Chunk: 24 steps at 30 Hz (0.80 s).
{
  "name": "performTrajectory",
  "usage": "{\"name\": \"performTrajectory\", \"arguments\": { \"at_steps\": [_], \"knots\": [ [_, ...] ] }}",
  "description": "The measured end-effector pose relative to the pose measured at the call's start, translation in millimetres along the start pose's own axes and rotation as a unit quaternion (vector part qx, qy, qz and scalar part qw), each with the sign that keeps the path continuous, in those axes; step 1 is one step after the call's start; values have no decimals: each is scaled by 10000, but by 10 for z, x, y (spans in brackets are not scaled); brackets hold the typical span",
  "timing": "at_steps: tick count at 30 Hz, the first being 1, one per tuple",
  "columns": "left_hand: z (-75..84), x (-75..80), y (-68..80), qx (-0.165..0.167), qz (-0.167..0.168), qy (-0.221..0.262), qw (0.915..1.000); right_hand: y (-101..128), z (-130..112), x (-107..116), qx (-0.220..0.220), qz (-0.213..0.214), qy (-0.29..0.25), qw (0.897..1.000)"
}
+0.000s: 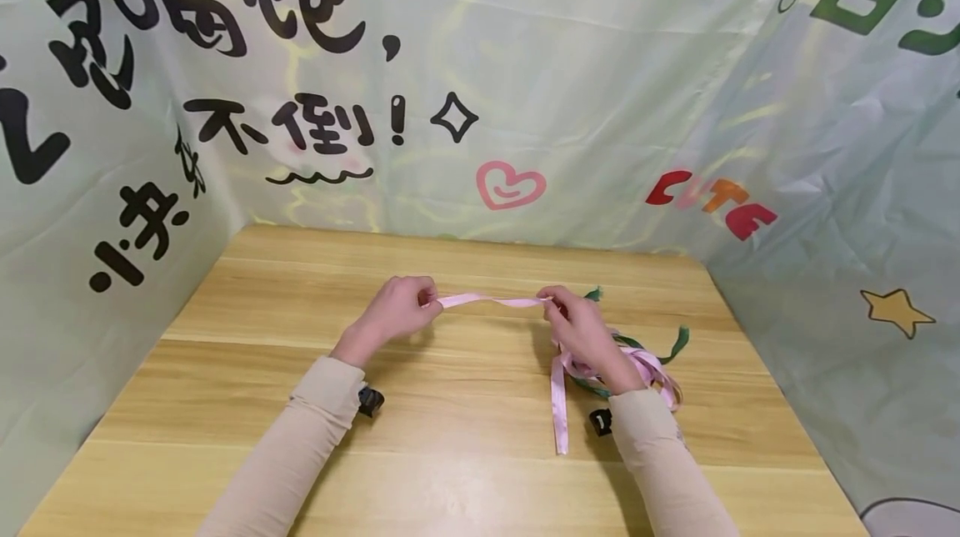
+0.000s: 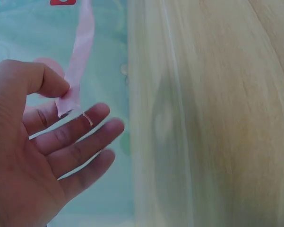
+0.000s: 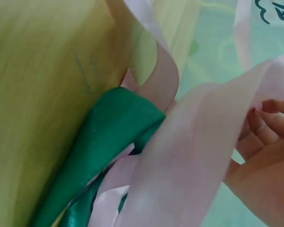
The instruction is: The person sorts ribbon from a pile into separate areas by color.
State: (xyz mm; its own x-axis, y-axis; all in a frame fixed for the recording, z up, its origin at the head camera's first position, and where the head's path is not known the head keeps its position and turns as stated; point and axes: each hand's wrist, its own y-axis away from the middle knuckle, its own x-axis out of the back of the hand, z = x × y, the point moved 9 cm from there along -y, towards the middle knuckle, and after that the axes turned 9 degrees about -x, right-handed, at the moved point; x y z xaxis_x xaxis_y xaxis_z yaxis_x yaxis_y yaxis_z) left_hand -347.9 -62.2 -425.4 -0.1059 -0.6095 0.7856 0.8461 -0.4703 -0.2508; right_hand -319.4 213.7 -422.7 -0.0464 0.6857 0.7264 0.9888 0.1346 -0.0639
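Both hands [image 1: 397, 309] [image 1: 581, 328] pinch pink ribbon [image 1: 491, 301]; only right wrist shows green ribbon [image 3: 104, 142] beneath.

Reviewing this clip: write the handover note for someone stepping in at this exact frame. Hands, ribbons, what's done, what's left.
Left hand: pinches one end of the pink ribbon between thumb and forefinger, other fingers spread, as the left wrist view shows.
Right hand: grips the same ribbon further along, so a short span runs between the hands above the wooden table.
The rest of the pink ribbon falls below the right hand, one tail lying toward the front edge.
Green ribbon lies tangled with pink loops on the table under and beside the right hand.
Done: one pink length drawn out.
Left: no knot or bow visible; the pile looks unsorted.
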Motion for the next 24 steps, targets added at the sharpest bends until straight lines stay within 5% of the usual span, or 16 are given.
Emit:
{"name": "performTrajectory", "arguments": {
  "at_steps": [10,17,24],
  "knots": [
    [-75,-24,10,-3,-184,353,9992,-42,-32,50,195,338,-103,9992],
    [-70,20,30,-162,-171,-128,9996,-36,-32,103,125,596,-79,9981],
    [-143,161,82,-103,221,-468,9986,-11,-70,124,356,633,168,9972]
  ]
}}
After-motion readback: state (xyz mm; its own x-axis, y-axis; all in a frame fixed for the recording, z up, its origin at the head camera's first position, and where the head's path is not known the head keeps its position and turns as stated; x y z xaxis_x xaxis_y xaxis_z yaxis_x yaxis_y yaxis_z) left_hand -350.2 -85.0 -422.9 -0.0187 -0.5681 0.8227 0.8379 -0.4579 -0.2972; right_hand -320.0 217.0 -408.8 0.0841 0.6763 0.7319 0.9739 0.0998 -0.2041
